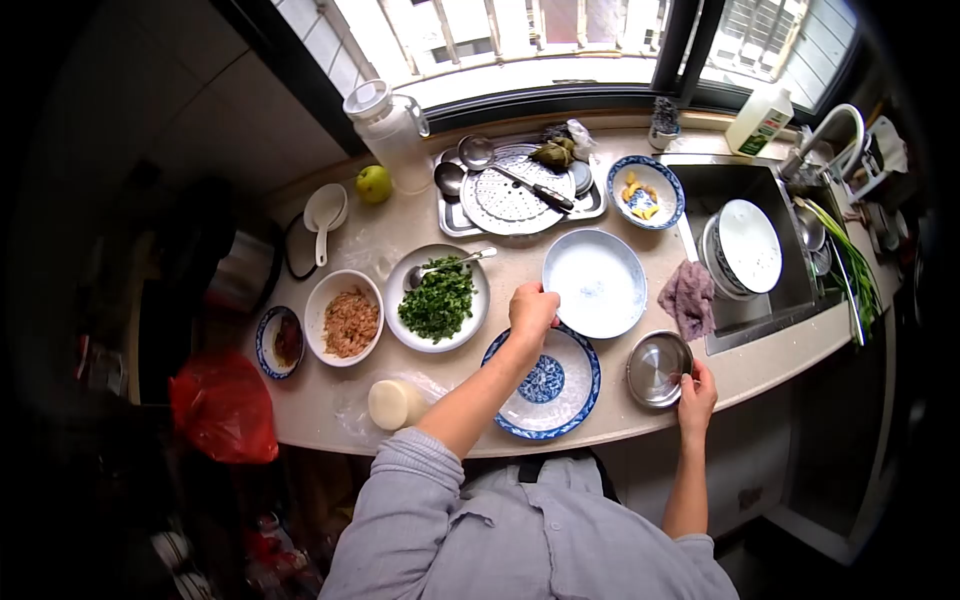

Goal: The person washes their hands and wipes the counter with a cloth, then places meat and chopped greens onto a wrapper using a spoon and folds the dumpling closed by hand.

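Pale plate (595,283) overlaps the far edge of a blue-patterned plate (545,412) above the bench (770,355), its near-left rim apparently pinched in the grip of the left hand (533,306). The right hand (698,392) grasps a metal bowl (658,368) by its side. Farther left sit chopped greens (438,303) and pinkish mince (351,323).

No txt, brand, no. or sign is legible anywhere in the pic. Only label seen: a green label (765,133) on the white btl (750,118), upper R of frame, near the window. It has some light marks, prob. print, but they're too small & blurry to make out, so can't tell brand, wording or any nos. on it.
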Action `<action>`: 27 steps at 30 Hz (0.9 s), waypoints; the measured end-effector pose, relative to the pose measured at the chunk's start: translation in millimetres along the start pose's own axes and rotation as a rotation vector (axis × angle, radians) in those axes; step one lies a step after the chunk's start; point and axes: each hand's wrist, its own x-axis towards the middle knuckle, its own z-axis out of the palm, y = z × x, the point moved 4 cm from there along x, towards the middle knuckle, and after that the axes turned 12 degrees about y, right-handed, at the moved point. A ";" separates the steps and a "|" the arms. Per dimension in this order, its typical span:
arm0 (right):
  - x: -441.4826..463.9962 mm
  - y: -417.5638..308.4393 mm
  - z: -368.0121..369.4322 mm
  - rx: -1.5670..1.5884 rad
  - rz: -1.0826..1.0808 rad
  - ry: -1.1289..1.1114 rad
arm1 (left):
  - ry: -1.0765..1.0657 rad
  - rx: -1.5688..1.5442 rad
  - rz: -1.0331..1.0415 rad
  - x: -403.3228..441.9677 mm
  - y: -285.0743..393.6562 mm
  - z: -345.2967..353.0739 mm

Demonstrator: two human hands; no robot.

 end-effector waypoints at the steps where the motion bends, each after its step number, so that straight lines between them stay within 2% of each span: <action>1: 7.8 -1.8 1.6 -0.035 -0.009 -0.009 | 0.009 0.002 -0.007 1.1 -1.1 1.4; 4: 19.7 -32.0 -1.5 -0.352 -0.281 -0.040 | -0.001 0.009 -0.018 5.1 -4.4 1.4; 7: 24.3 -69.7 -2.8 -0.480 -0.309 0.015 | 0.037 0.036 -0.015 9.9 -11.7 -2.7; 8: 23.1 -86.7 1.5 -0.401 -0.313 0.043 | -0.037 0.055 -0.050 10.4 -13.6 -4.3; 12: -1.0 -161.7 44.9 -0.139 -0.589 -0.063 | 0.008 -0.213 0.000 -23.8 -4.3 -33.5; 13: -11.6 -181.4 62.4 -0.073 -0.608 -0.125 | 0.005 -0.241 0.033 -33.3 -4.3 -47.6; 14: -23.3 -198.7 81.7 -0.077 -0.504 -0.235 | 0.003 -0.269 0.067 -42.2 -5.5 -64.8; 15: -35.0 -216.6 102.6 -0.020 -0.550 -0.284 | 0.006 -0.298 0.103 -50.7 -7.8 -85.2; 17: -50.3 -246.2 148.3 0.025 -0.871 -0.333 | 0.072 -0.430 0.129 -69.4 -21.7 -137.1; 19: -54.5 -263.6 197.7 0.020 -1.002 -0.367 | 0.308 -0.321 0.240 -78.6 -46.0 -197.2; 21: -51.6 -262.3 250.4 -0.068 -1.086 -0.397 | 0.572 -0.345 0.315 -81.2 -81.1 -256.7; 24: -47.1 -262.3 302.2 -0.165 -1.122 -0.426 | 0.734 -0.281 0.192 -81.1 -115.1 -325.3; 27: -69.6 -285.3 303.6 -0.090 -1.052 -0.385 | 0.805 -0.099 0.309 -70.2 -135.5 -351.2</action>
